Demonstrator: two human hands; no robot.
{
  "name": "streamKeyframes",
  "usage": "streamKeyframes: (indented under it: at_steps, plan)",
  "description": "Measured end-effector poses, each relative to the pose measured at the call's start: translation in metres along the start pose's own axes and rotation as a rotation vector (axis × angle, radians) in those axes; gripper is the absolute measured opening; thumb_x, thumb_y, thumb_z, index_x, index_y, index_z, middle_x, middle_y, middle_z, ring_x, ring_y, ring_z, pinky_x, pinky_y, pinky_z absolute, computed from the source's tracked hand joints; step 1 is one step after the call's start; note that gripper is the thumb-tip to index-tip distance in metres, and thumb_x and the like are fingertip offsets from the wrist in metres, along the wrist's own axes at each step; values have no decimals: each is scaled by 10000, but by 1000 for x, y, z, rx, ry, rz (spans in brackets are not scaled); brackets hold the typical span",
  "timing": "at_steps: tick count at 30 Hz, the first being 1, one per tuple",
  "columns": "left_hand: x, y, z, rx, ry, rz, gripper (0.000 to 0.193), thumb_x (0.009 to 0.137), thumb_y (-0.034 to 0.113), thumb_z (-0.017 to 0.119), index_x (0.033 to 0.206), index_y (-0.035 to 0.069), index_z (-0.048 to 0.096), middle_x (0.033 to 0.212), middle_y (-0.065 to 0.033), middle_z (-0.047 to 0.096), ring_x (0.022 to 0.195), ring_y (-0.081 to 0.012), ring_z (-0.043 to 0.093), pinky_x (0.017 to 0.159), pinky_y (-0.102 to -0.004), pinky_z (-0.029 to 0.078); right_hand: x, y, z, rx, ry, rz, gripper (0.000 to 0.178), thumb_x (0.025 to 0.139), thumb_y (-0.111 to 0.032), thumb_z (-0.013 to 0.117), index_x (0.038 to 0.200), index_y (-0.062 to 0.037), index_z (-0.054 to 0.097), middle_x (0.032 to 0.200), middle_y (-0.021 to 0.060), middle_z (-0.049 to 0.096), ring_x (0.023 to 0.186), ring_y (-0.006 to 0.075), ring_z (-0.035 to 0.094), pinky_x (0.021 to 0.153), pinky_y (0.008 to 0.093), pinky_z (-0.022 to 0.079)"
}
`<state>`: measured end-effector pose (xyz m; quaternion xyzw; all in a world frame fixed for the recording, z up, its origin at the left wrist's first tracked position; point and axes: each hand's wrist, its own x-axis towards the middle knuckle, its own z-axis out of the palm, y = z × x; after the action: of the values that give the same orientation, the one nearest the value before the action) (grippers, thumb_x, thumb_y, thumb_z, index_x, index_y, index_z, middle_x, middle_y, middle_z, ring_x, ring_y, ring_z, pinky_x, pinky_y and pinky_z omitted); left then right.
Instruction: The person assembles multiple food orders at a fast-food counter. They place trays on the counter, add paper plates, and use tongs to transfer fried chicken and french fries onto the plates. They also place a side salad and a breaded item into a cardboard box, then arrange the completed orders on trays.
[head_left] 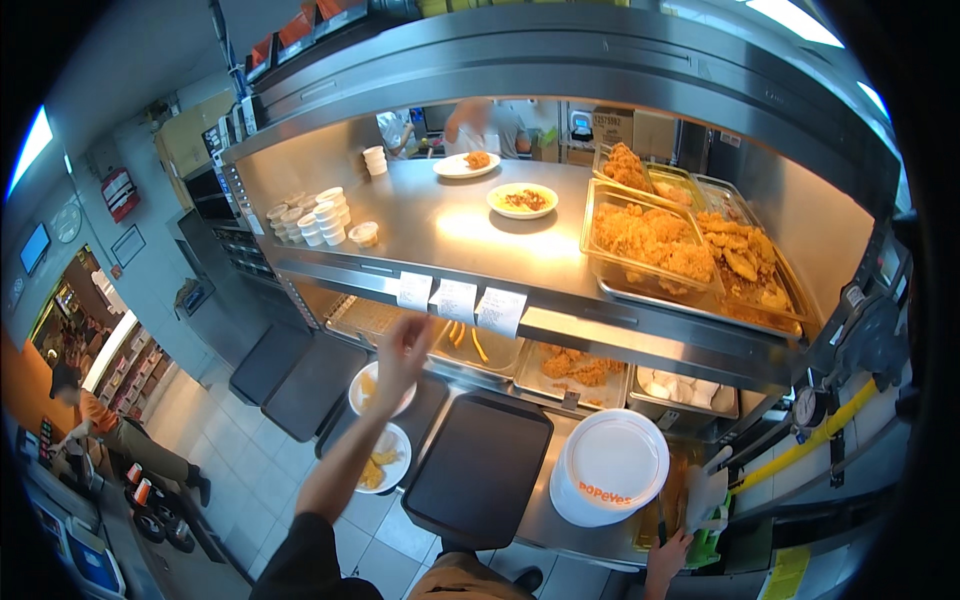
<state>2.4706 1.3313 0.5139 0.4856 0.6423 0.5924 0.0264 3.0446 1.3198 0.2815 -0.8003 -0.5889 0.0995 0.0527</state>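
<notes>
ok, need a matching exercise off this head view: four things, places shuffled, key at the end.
Things
1. Left hand
2. Paper order slips
3. Large clear tub of fried chicken
4. Stack of round white plates

Places
A. Hanging along the front edge of the upper steel shelf
B. Just right of the nearest black tray
C. Raised, close below the slips
D. Standing on the upper steel shelf, toward its right end

Pairs: 1-C, 2-A, 3-D, 4-B
</notes>
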Motion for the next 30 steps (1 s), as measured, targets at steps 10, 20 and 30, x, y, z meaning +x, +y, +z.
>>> streamKeyframes:
  at_steps: [10,20,30]
  plan:
    - [333,-93,123,364,-328,-92,296,839,181,554,943,-60,690,769,-211,699,570,-304,677,614,-393,568,-60,1,26,-28,569,41,500,825,-178,662,1275,4,538,1229,186,543,1136,391,530,929,454,467]
    - [431,-140,185,100,-681,-520,137,819,-6,522,806,-110,611,669,-217,664,408,-173,498,344,-319,364,-234,-79,14,25,485,361,335,808,-115,612,1136,-45,618,1082,205,612,981,390,574,861,508,451]
    - [349,-98,87,212,-808,-603,174,898,98,569,859,-59,634,688,-158,676,426,-93,459,363,-234,361,-191,-130,101,710,123,-140,324,789,16,587,1108,-21,636,949,138,658,809,266,655,661,356,522]
